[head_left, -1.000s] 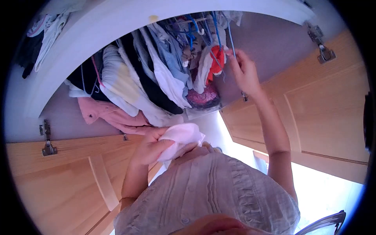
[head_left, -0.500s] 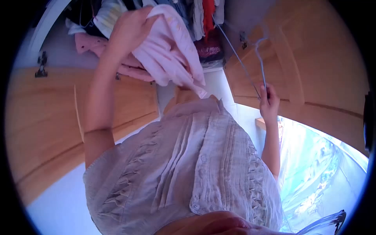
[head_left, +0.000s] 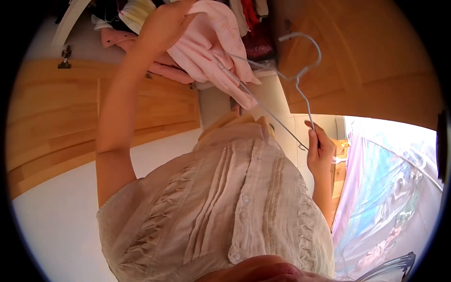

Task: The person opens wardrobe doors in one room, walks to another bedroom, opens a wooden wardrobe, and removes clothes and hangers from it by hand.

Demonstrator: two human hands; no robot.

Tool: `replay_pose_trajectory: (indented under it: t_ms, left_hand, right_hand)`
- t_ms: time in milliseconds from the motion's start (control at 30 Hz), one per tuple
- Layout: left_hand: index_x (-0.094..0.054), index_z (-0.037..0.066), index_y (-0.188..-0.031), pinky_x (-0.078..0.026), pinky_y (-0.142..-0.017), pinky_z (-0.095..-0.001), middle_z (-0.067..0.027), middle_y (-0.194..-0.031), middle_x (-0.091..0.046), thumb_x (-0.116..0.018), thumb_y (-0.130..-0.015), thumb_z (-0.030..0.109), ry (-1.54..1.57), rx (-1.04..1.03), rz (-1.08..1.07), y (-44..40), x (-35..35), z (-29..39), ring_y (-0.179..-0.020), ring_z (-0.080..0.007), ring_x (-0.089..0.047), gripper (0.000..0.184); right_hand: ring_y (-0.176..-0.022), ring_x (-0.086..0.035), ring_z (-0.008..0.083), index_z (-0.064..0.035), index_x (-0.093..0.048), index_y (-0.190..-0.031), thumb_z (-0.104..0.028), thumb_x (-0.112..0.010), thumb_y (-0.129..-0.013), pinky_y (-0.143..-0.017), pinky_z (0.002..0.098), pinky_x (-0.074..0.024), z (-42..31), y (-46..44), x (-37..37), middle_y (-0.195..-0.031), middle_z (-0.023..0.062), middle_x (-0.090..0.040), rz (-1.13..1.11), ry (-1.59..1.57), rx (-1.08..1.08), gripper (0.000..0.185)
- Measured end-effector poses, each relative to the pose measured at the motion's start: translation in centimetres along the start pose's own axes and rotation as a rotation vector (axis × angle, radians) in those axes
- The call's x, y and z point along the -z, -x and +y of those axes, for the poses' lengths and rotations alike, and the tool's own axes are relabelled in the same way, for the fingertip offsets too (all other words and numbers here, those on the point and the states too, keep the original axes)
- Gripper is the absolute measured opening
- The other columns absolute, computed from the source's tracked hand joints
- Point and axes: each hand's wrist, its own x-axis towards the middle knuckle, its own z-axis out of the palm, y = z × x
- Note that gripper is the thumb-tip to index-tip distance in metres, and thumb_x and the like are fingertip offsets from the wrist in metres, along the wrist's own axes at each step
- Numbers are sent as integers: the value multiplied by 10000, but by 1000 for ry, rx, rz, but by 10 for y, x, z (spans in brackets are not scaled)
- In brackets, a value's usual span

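Observation:
My left hand, raised at the upper left, grips a pink garment that hangs down in loose folds. A grey wire hanger is held by one corner in my right hand, on the right in front of my body. Its hook points up, and its far end reaches the pink garment, overlapping the cloth. Whether that end is inside the garment or only in front of it, I cannot tell.
Clothes hang in the wardrobe at the top, with a darker pink garment low on the left. Wooden doors stand open on both sides. Clear plastic sheeting covers things at the lower right.
The hanger has come off the rail and over to the garment, in my right hand, which moved down. My left hand rose, and the pink cloth unfolded. The view has tilted downward.

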Motion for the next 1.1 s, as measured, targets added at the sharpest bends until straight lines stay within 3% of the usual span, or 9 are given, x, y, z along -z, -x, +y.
replay_pose_trajectory:
  t_ms: [200,267,467,533,600,733,833,1067,1100]
  left_hand:
    - [-558,22,-1061,-477,-658,-370,-201,-806,-606,-572,-875,144,413,106,-274,13,-29,73,-720,-338,-620,222]
    - [-552,41,-1017,-488,-623,-391,-196,-769,-616,-598,-854,135,796,97,-290,39,-51,105,-720,-354,-620,195]
    - [-582,24,-1083,-499,-673,-373,-206,-881,-637,-606,-871,152,876,75,-259,124,-91,147,-776,-294,-650,248]
    - [-584,23,-1090,-499,-673,-387,-220,-901,-637,-621,-865,151,774,38,-239,131,-96,133,-791,-319,-650,262]
    - [-566,30,-1033,-478,-754,-459,-203,-884,-618,-613,-821,150,646,457,-361,121,-91,113,-865,-396,-599,248]
    - [-437,-6,-1171,-431,-855,-457,-258,-1159,-485,-714,-724,142,434,409,338,91,-59,92,-1083,-440,-470,546]
    - [-363,8,-1230,-341,-938,-499,-247,-1264,-378,-762,-678,179,60,127,460,76,-39,77,-1165,-431,-381,702]
    - [-455,22,-1170,-266,-931,-566,-196,-1169,-467,-736,-644,186,-9,-102,818,44,-6,64,-1114,-371,-410,619]
    - [-486,25,-1131,-290,-917,-541,-180,-1116,-497,-722,-633,161,-151,-79,675,42,5,68,-1084,-362,-434,567]
  right_hand:
    - [-537,-373,62,-9,-656,-1064,-123,-531,-954,-490,224,-352,-3,-18,-55,-612,18,-501,-41,-214,-255,202]
    - [-544,-357,55,-12,-659,-1062,-145,-533,-958,-492,217,-338,17,-21,-84,-599,-7,-471,-22,-292,-223,211]
    - [-538,-378,35,-11,-674,-997,-103,-564,-932,-488,205,-320,35,-16,-82,-612,-20,-493,200,-280,81,157]
    - [-515,-424,53,-10,-674,-977,-57,-580,-907,-482,213,-342,29,-20,-72,-613,1,-528,206,-267,173,127]
    - [-757,-647,130,36,-639,-978,-42,-557,-924,-673,239,-498,25,-26,-61,-893,105,-701,159,-129,297,125]
    - [-501,-526,148,17,-665,-926,24,-620,-831,-471,252,-401,8,-47,-55,-672,88,-615,208,-30,690,105]
    - [-480,-514,169,28,-661,-917,33,-632,-805,-449,260,-392,-15,-47,-67,-659,100,-599,203,-215,608,116]
    - [-463,-498,168,21,-667,-905,40,-630,-792,-440,260,-395,-32,-58,-68,-647,94,-586,188,-244,671,121]
    - [-463,-498,168,21,-667,-905,40,-630,-792,-440,260,-395,-32,-63,-67,-647,94,-586,198,-240,673,121]
